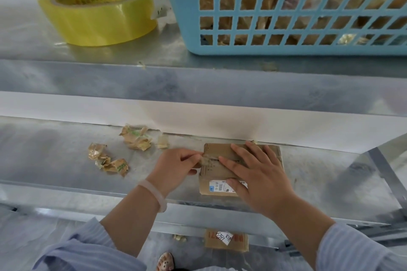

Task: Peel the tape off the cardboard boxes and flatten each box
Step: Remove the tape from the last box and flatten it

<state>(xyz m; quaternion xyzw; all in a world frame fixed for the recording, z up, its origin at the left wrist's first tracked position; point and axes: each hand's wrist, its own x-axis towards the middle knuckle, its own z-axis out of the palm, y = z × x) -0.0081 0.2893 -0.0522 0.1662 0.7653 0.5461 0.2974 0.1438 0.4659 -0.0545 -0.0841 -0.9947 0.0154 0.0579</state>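
the box (218, 150), by the back edge of the shelf (55, 156), looks light and crushable. the left grip (176, 166) pinches the tape (206, 160) at its left side; the right grip (257, 174) lies flat on top.

Upper metal shelf (28, 37), galvanised, with a deep front lip. On it, to my left: one roll of yellow packing tape (99, 15), lying flat, its loose end sticking out towards the basket. Just beside it, to my right: one blue plastic basket (187, 17) with a lattice wall; brown and red contents show through the holes but are too blurred to identify. Lower metal shelf (55, 156), same finish, backed by a white wall (88, 108). Slanted metal brace (383, 174) at the far right. One pale bracelet (154, 193) on my left wrist. One patterned sandal (165, 262) at the bottom edge.
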